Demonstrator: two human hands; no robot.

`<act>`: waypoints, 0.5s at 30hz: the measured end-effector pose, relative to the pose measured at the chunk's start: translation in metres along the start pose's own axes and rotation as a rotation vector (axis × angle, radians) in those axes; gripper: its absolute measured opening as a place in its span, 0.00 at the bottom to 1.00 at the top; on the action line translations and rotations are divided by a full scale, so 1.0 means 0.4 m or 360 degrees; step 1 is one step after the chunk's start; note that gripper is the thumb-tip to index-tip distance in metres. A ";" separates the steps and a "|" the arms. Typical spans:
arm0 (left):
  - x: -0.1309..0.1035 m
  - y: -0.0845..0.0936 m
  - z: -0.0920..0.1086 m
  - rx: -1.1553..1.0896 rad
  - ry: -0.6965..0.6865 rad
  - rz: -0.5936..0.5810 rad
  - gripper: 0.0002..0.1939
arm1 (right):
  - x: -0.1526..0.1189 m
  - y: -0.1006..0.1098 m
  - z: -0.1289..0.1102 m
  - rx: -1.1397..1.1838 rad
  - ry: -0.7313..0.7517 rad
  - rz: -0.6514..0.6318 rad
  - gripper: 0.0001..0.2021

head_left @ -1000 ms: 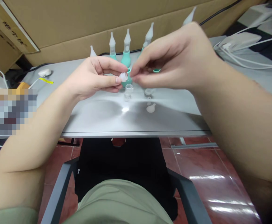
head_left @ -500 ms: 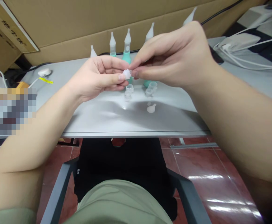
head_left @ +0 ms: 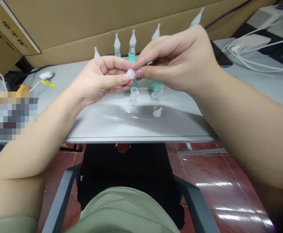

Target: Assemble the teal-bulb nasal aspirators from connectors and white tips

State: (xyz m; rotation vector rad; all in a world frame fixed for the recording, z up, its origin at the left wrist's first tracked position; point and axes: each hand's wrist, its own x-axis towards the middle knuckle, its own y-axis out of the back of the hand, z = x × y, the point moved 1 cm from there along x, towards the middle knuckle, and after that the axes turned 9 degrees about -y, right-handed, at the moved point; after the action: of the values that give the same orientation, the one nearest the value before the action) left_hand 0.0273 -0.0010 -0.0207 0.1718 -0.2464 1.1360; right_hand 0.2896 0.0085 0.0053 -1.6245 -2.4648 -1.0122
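Note:
Between my two hands, above the grey table, is a small translucent white plastic piece (head_left: 131, 74). The thumb and fingers of my left hand (head_left: 105, 76) pinch it from the left. My right hand (head_left: 173, 61) grips its right end between thumb and forefinger; that end is mostly covered. Behind the hands stand several teal squeeze bulbs with white pointed nozzles, among them one bulb (head_left: 131, 58) topped by a nozzle (head_left: 132, 38). Below the hands, a clear plastic connector (head_left: 134, 96) stands on the table, and another clear connector (head_left: 157, 92) leans to its right. A small whitish flap (head_left: 157, 112) lies nearer the edge.
The grey table (head_left: 95, 126) ends at a straight front edge. Cardboard (head_left: 83, 26) rises behind it. White cables (head_left: 253, 64) and a dark flat device (head_left: 221, 58) lie on the right. A white plug-like item (head_left: 46, 75) with a yellow tag sits on the left.
Both hands have barely moved; the white piece has shifted very slightly left and up, still pinched between them. The things on the table stay where they were.

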 end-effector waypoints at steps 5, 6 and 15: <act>-0.001 -0.009 -0.002 -0.0058 -0.0083 0.0103 0.13 | -0.002 -0.008 -0.006 0.0043 -0.0059 0.0109 0.10; -0.002 -0.012 -0.001 -0.0065 -0.0074 0.0119 0.13 | -0.002 -0.010 -0.006 0.0087 -0.0053 0.0115 0.10; -0.005 -0.017 0.005 0.0040 -0.0015 0.0150 0.14 | 0.007 -0.007 0.020 0.0414 -0.0077 -0.0040 0.12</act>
State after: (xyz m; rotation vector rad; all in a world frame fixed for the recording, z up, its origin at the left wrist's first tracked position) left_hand 0.0325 -0.0063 -0.0193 0.1898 -0.2508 1.2328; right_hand 0.2886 0.0142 -0.0014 -1.5566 -2.5254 -0.6272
